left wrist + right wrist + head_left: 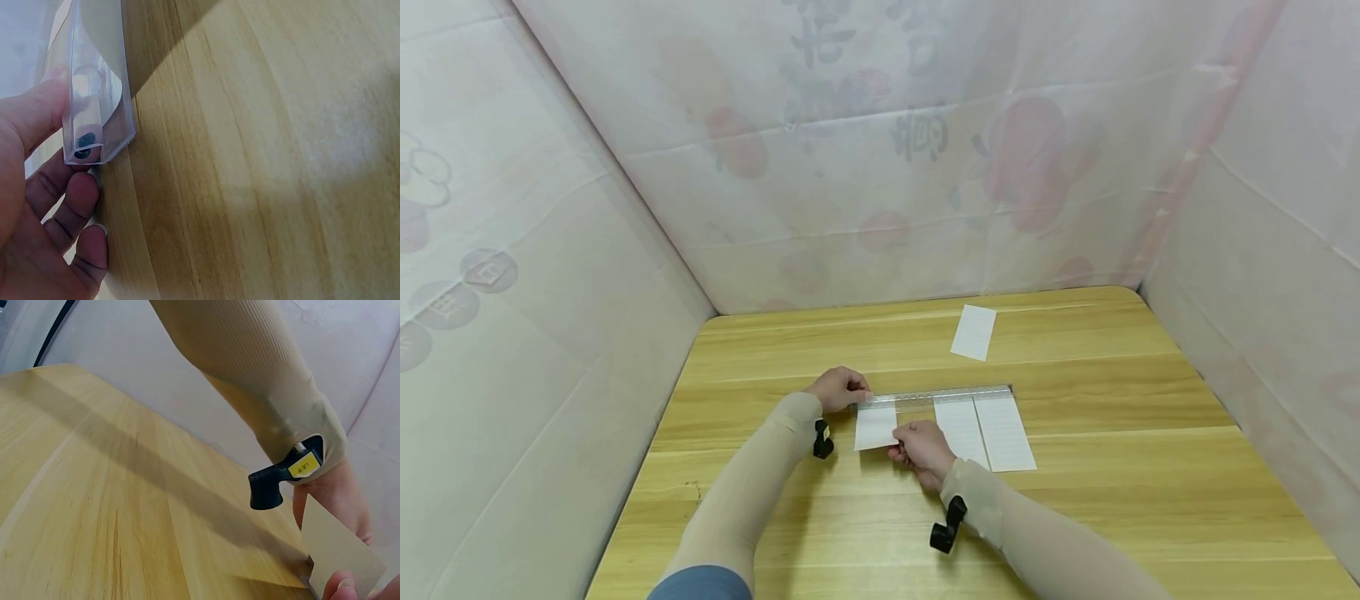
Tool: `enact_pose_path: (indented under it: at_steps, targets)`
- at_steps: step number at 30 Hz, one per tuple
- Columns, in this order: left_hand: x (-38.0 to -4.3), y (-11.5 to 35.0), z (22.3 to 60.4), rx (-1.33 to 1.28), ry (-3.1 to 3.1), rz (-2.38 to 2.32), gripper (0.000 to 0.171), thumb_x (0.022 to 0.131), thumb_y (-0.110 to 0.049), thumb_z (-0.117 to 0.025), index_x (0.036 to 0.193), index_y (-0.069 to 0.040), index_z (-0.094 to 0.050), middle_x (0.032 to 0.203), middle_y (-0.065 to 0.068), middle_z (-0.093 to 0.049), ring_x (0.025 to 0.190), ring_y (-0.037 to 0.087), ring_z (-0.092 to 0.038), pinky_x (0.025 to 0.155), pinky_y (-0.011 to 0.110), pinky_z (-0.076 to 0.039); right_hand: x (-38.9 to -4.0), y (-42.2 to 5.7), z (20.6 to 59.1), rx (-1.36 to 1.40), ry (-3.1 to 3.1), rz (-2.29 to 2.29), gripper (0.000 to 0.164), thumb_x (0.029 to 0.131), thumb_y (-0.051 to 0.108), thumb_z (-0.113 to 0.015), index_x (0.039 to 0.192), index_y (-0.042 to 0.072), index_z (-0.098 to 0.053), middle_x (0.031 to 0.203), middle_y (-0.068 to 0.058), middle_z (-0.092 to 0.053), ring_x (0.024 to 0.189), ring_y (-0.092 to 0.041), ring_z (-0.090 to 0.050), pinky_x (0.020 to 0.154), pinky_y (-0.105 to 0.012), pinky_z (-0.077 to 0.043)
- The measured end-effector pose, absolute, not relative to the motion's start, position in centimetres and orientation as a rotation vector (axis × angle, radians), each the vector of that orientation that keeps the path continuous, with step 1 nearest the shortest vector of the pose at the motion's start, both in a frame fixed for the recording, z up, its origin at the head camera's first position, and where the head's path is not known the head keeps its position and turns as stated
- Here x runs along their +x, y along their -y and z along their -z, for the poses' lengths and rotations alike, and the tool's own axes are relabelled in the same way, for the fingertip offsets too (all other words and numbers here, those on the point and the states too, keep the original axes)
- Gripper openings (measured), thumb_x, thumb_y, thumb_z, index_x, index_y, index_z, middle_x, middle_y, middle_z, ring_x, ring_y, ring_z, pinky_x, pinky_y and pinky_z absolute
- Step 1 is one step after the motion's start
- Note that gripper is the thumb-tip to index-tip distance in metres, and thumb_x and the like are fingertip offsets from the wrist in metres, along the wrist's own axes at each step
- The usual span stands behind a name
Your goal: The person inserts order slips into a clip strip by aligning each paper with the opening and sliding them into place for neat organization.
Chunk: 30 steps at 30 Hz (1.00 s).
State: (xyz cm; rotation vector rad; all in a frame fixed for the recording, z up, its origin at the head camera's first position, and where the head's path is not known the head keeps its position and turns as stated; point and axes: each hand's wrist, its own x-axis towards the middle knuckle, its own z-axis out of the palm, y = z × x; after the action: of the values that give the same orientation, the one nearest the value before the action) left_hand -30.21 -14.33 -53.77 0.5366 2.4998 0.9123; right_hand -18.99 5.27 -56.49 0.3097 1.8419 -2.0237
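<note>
A long clear plastic strip holder (913, 402) lies across the middle of the table. My left hand (838, 389) pinches its left end, thumb on one side and fingers on the other; the left wrist view shows the strip's end (84, 134) close up. My right hand (925, 450) pinches the lower right corner of a white paper slip (872, 427), whose top edge meets the strip near its left end. That slip's lower part is lifted and tilted in the right wrist view. Two lined slips, one inner (957, 421) and one outer (1004, 433), hang from the strip's right part.
Another white slip (974, 332) lies alone toward the back of the wooden table (760, 350). Printed fabric walls (850, 233) enclose the table at the back and both sides. Black cameras, such as the right one (947, 527), sit on both wrists.
</note>
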Motion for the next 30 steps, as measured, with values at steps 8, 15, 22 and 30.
enact_pose_path:
  at_steps: [8,15,22,30]
  targets:
    - [-30.1,14.3,53.7,0.541,-2.517,-0.896,0.014,0.095,-0.027,-0.063,0.087,-0.019,-0.071,0.079,-0.006,-0.065,0.067,0.012,-0.049,0.062,0.027,-0.043,-18.9,-5.5,56.1,0.324,-1.871,2.007,0.024,0.095,0.005,-0.05,0.106,-0.013,-0.061,0.066,-0.007,-0.061,0.056,-0.009,-0.054,0.055,-0.022,-0.045]
    - [-29.8,14.2,53.3,0.539,-2.529,-0.891,0.014,0.095,-0.026,-0.063,0.088,-0.017,-0.072,0.081,-0.005,-0.065,0.071,0.012,-0.051,0.065,0.028,-0.044,-19.1,-5.6,56.3,0.324,-1.863,2.0,0.017,0.095,0.006,-0.052,0.093,-0.008,-0.061,0.064,-0.006,-0.059,0.055,-0.01,-0.055,0.054,-0.022,-0.047]
    - [-29.9,14.3,53.5,0.556,-2.528,-0.896,0.014,0.095,-0.026,-0.063,0.089,-0.017,-0.072,0.081,-0.006,-0.066,0.071,0.012,-0.053,0.066,0.028,-0.045,-19.7,-5.6,56.3,0.356,-1.728,2.028,0.02,0.094,0.012,-0.053,0.076,0.003,-0.057,0.061,-0.001,-0.053,0.049,-0.009,-0.054,0.049,-0.02,-0.047]
    - [-30.0,14.2,53.5,0.53,-2.517,-0.905,0.013,0.095,-0.025,-0.063,0.088,-0.018,-0.072,0.081,-0.006,-0.066,0.069,0.012,-0.051,0.063,0.028,-0.044,-20.8,-5.8,56.4,0.353,-1.763,1.985,0.03,0.097,0.016,-0.053,0.068,0.007,-0.054,0.057,0.002,-0.051,0.045,-0.006,-0.048,0.047,-0.019,-0.045]
